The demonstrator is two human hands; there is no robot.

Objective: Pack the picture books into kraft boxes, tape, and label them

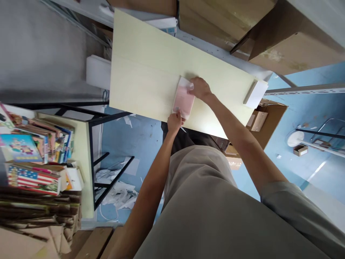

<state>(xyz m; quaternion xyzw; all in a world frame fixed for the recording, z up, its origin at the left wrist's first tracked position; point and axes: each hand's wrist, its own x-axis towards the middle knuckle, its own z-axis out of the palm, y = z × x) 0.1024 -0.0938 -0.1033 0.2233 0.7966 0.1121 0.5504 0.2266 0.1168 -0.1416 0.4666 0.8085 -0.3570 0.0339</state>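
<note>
A flat pink packet (184,99) with a whitish strip along its far end lies on the pale yellow tabletop (145,64), close to the front edge. My left hand (175,122) pinches its near end, thumb on top. At the far right corner, my right hand (199,87) has its fingers closed on the packet's edge and whitish strip; part of the grip is hidden. Whether the packet is a booklet or a wrapped item I cannot tell. Farther right on the same tabletop sits a white box or stack (256,94).
Large cardboard boxes (215,21) line the back beyond the table. To the left, another table (87,158) with a black frame bears books (35,176) and folded cardboard (35,212). Paper scraps (118,194) litter the blue floor. An open carton (272,118) stands at right.
</note>
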